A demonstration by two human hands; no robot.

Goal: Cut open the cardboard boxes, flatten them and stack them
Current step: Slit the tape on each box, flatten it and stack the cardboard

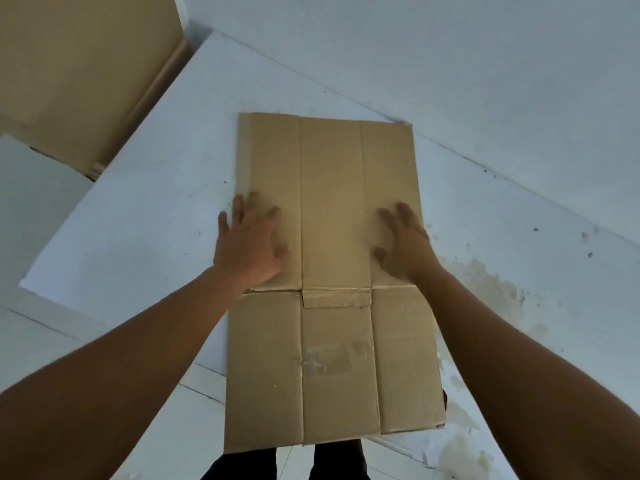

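Flattened cardboard box (332, 271) lies on the white table (145, 220), near end hanging over the edge. My left hand (247, 242) and right hand (403, 244) press flat on it, fingers spread, gripping nothing. Another cardboard box (79, 74) sits far left

The flattened cardboard box (332, 209) is plain brown cardboard, matt and dry-looking, its face broken by 2 long creases and a rough, slightly torn far right corner. On its near middle panel a pale patch (327, 358) looks scuffed and faintly shiny where the top layer is worn. The white surface (145, 220) beneath is smooth and matt, flecked with dark specks and marked by a blotchy yellowish stain (485, 285) on the right. A second cardboard box (76, 71) at upper left shows the same matt brown.
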